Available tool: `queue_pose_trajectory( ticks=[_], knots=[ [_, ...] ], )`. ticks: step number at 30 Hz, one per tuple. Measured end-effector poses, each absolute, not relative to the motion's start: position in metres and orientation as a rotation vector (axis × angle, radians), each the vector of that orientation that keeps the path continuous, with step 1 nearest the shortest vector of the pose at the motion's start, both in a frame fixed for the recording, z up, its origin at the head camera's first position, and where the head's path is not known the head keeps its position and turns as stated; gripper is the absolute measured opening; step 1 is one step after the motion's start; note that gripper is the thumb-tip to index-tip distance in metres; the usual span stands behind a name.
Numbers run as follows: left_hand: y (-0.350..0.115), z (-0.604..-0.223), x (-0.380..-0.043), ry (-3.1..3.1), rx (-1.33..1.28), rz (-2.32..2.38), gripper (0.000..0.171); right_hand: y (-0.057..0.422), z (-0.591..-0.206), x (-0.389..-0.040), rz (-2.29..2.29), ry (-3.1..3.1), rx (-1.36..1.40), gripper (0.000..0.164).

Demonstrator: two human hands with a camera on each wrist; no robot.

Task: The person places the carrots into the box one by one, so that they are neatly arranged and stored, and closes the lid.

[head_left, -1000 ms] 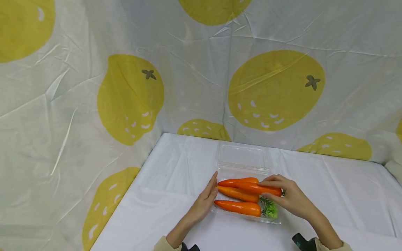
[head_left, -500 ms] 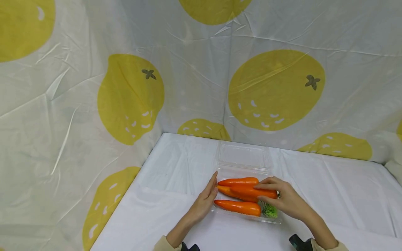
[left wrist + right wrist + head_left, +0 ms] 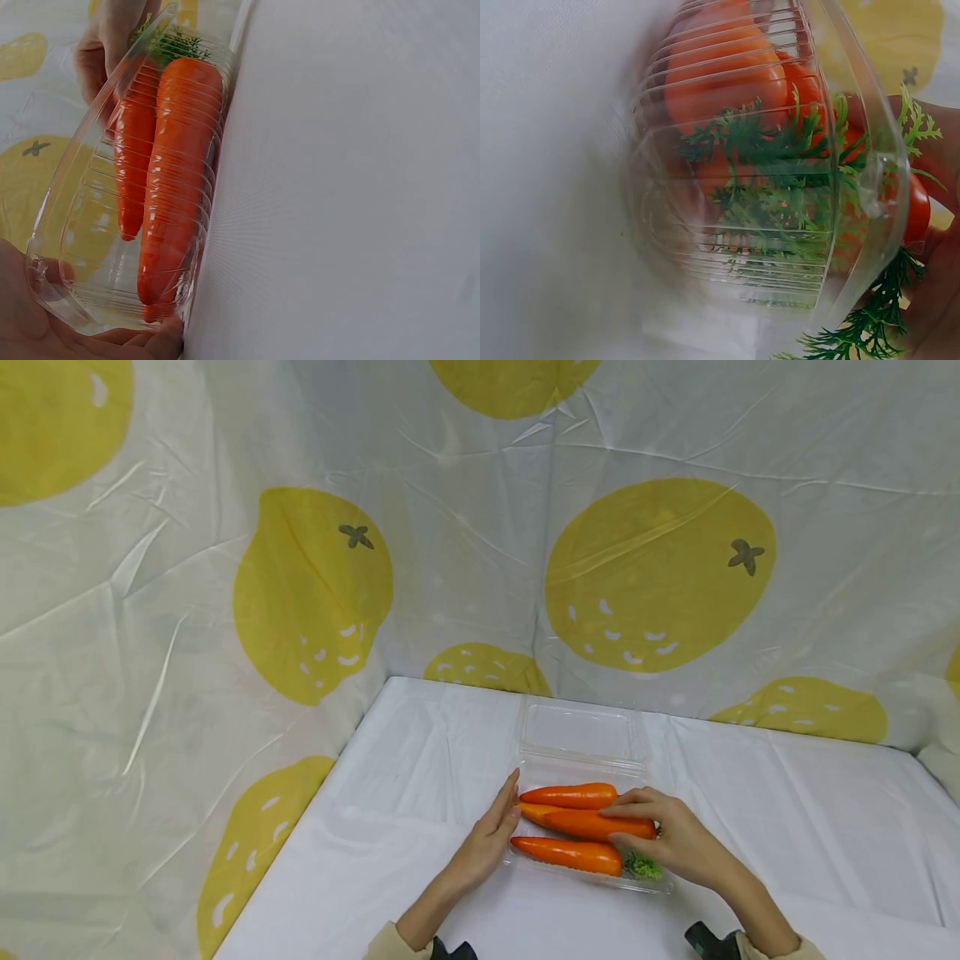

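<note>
Several orange carrots with green tops lie in a clear plastic container on the table. My right hand grips the thick end of one carrot, which lies over a lighter orange carrot in the middle. A back carrot and a front carrot lie on either side. My left hand rests against the container's left end with its fingers extended. Through the clear wall, the left wrist view shows the front carrot. Green leaves fill the near end in the right wrist view.
The container's clear lid lies folded back behind it. White cloth covers the table. A lemon-print curtain hangs along the back and left edges.
My right hand has moved the gripped carrot left and slightly toward me, down onto the middle carrot, now mostly covered. My left hand has stayed at the container's end.
</note>
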State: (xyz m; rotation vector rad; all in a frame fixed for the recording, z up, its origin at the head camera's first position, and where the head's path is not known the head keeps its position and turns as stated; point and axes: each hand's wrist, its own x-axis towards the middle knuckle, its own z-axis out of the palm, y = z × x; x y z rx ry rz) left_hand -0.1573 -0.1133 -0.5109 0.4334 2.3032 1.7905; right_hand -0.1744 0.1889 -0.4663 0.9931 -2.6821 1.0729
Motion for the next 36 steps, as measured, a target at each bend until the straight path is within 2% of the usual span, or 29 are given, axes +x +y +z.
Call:
queue_pose_trajectory(
  ticks=[36],
  knots=[
    [-0.113,-0.514,-0.158,2.310,0.410,1.782,0.061,0.171,-0.470,-0.167,0.864,-2.640,1.028,0.026]
  ],
)
